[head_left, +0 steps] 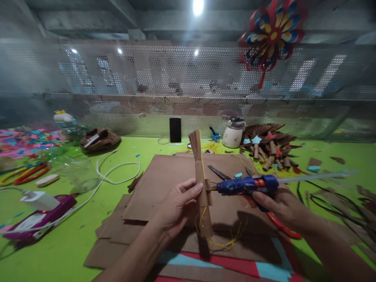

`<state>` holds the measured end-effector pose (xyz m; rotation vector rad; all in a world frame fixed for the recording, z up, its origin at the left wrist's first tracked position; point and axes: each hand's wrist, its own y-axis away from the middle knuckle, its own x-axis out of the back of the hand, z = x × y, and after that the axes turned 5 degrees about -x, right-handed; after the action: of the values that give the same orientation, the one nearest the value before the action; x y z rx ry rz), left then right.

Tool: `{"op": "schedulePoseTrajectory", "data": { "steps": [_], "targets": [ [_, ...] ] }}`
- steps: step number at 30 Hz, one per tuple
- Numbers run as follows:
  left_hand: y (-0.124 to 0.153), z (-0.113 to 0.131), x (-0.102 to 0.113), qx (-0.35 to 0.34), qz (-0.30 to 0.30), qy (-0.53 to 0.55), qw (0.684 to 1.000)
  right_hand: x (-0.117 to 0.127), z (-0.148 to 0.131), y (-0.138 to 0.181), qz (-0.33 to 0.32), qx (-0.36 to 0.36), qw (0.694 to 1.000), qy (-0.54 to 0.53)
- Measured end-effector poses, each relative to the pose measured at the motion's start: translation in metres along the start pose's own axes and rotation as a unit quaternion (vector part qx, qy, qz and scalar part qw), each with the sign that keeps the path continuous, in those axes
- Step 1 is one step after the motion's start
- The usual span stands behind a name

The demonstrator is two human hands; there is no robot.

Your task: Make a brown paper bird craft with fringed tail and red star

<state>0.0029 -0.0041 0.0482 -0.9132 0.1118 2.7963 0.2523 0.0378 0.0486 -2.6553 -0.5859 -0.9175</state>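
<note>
Between the thumb and fingers of my left hand (179, 201) is a folded brown paper fan (200, 172), held upright with its pleats at the top. A yellow string (227, 244) runs along it and trails from its lower end. My right hand (282, 203) grips a blue hot glue gun (245, 185) with a clear glue stick out of its back. The gun's nozzle points left and meets a small paper flap on the fan's side; whether glue is coming out cannot be seen. Under both hands lie stacked brown paper sheets (152, 176). Scissors (282, 227) lie partly hidden behind the gun.
Finished-looking paper pieces with stars (268, 147) pile up at the back right, beside a white jar (233, 133). A black phone-like slab (175, 130) stands at the back. On the left are a purple power strip (41, 215), a white cable (101, 172) and orange-handled scissors (32, 174).
</note>
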Motion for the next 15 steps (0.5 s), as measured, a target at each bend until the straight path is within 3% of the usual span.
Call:
{"op": "schedulePoseTrajectory", "data": {
  "steps": [8,15],
  "targets": [
    [0.001,-0.003,0.000,0.006,0.011,0.029,1.000,-0.003,-0.016,-0.002,0.035,0.028,0.999,-0.004],
    [0.001,-0.004,-0.003,-0.008,0.032,0.048,0.998,-0.003,-0.008,-0.004,0.043,0.023,0.999,-0.003]
  ]
}}
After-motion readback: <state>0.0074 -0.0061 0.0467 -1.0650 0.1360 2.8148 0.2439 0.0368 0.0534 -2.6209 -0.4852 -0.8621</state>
